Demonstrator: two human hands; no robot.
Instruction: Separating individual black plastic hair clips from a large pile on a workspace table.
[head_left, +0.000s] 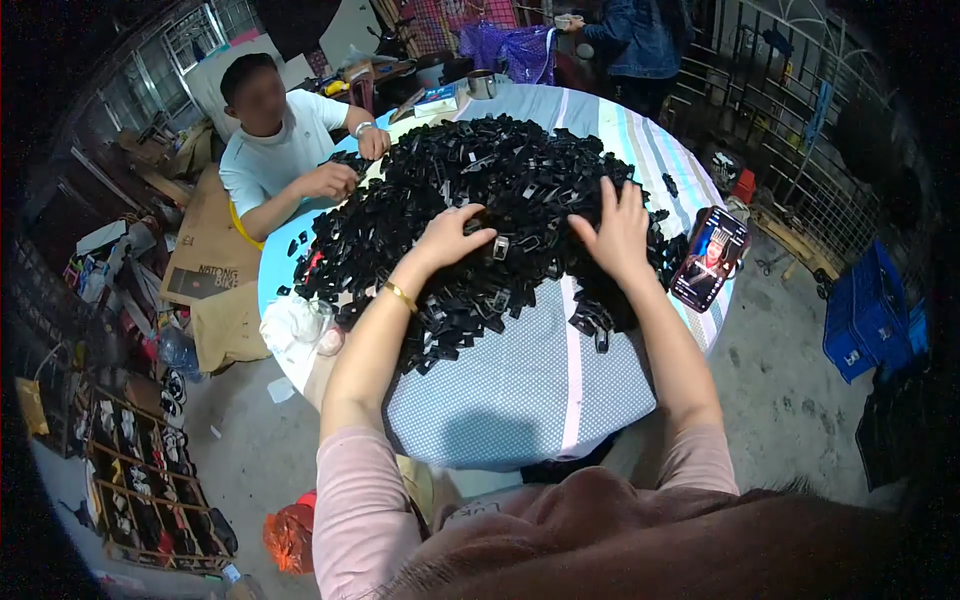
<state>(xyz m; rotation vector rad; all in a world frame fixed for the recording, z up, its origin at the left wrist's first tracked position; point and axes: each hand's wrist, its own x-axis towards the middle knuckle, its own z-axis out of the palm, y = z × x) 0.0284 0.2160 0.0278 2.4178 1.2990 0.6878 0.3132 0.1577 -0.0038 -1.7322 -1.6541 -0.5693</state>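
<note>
Room: concrete floor (780,375) all round, barred fence (820,160) far right, shoe rack (150,490) low left, blue crate (868,318) on the floor at right. Co-worker (275,155) in a pale shirt at far left, forearms reaching to the pile's edge. Second person (640,40) in denim beyond the far side.

Worktop (510,390) is roundish, under striped cloth; near part is dotted grey-blue with one pale stripe running near-to-far.

Pile (500,170) of small black parts sits mid to far worktop, wider left-right than deep, ragged near edge. No common heading: parts lie at all angles.

Arms come in from the bottom corners and converge on the pile. Left forearm slants up and right, right one up and slightly left.

Left hand (450,242): back up, on the pile's near slope, thumb and forefinger apart, pointing right. Not clenched; other fingers mostly hidden. Right hand (618,240): on the pile's right flank, fingers spread and pointing away, thumb out left. Loose, no grasp visible.

Phone (711,259), screen lit, lies right of the right hand, long axis tilted slightly right at the far end. Gold bangle (398,295) on left wrist. One part (602,341) at the near edge points near-to-far.
</note>
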